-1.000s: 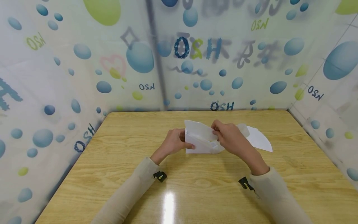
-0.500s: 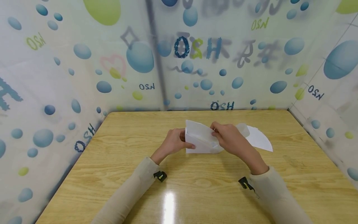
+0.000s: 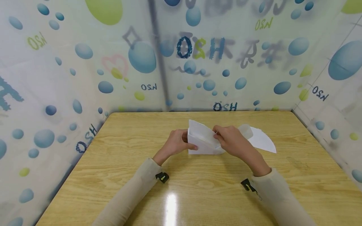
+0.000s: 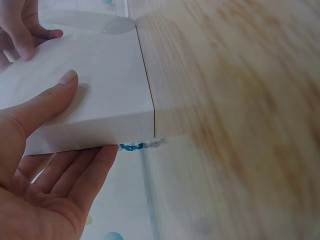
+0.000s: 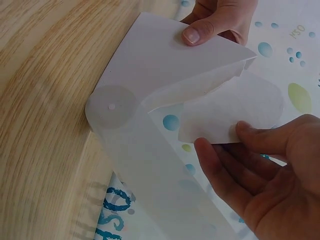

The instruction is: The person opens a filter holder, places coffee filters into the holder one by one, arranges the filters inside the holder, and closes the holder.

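A white box (image 3: 202, 145), of paper or card, stands on the table in the head view with its upper side partly open. My left hand (image 3: 176, 142) grips its left end, thumb on the front face and fingers behind. In the right wrist view my right hand (image 5: 265, 175) pinches the edge of a white flap (image 5: 220, 117) between thumb and fingers, beside the box's opening. A translucent strip (image 5: 160, 180) runs from the box, its rounded end marked by a small white dot. The box's inside is mostly hidden.
Behind the right hand lies a white fan-shaped sheet (image 3: 263, 140), with a translucent rounded piece (image 3: 245, 131) at its left. The wooden table (image 3: 198, 191) ends at a patterned curtain (image 3: 240, 62). Black clips (image 3: 162, 177) hang at both cuffs.
The flap has come down over the opening, which shows less. My right hand has shifted slightly left and down with it; my left hand keeps its grip on the box.
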The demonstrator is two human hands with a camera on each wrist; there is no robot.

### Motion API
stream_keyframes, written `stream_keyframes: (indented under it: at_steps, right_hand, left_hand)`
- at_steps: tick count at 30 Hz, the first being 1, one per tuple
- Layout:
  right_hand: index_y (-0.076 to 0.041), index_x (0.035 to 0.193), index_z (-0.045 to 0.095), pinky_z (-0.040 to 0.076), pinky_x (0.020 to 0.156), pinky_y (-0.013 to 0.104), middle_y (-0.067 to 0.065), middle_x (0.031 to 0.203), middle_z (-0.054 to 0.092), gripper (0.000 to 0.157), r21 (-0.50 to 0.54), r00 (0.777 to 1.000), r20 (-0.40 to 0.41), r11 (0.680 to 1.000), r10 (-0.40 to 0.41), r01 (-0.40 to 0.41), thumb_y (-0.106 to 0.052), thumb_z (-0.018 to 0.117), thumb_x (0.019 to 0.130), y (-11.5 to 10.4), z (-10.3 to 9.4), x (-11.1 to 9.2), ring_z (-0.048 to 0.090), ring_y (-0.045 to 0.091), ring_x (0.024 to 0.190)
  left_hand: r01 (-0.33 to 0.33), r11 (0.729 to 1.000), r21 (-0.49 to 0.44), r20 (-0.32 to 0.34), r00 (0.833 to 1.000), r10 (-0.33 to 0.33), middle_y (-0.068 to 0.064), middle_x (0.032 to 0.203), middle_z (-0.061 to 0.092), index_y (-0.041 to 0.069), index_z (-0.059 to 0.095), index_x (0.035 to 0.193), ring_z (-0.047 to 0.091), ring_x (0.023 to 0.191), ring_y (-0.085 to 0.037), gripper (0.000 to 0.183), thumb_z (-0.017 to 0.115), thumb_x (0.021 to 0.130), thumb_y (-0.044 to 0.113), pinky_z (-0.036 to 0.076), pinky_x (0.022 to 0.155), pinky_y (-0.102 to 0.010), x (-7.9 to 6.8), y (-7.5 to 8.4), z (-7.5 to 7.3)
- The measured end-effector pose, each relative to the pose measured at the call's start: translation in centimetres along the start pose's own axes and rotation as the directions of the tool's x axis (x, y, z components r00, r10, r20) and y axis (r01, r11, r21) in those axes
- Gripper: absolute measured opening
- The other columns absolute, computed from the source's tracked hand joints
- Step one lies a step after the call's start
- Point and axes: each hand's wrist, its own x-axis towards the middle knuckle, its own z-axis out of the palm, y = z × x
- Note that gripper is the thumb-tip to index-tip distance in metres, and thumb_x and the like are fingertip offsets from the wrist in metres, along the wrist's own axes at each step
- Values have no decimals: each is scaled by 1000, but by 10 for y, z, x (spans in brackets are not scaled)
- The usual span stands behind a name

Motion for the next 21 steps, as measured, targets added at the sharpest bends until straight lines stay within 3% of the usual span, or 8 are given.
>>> stream_keyframes:
  at_steps: [21]
  right_hand:
    - [-4,103,68,44,62,29,6,80,70,5,5,999,49,1000,18,-18,-4,64,100,2,4,1,50,12,63]
  left_hand:
    - [7,1000,2,-10,1000,-7,-5,107,80,12,75,119,77,88,-15,48,94,76,23,62,74,-29,0,0,1]
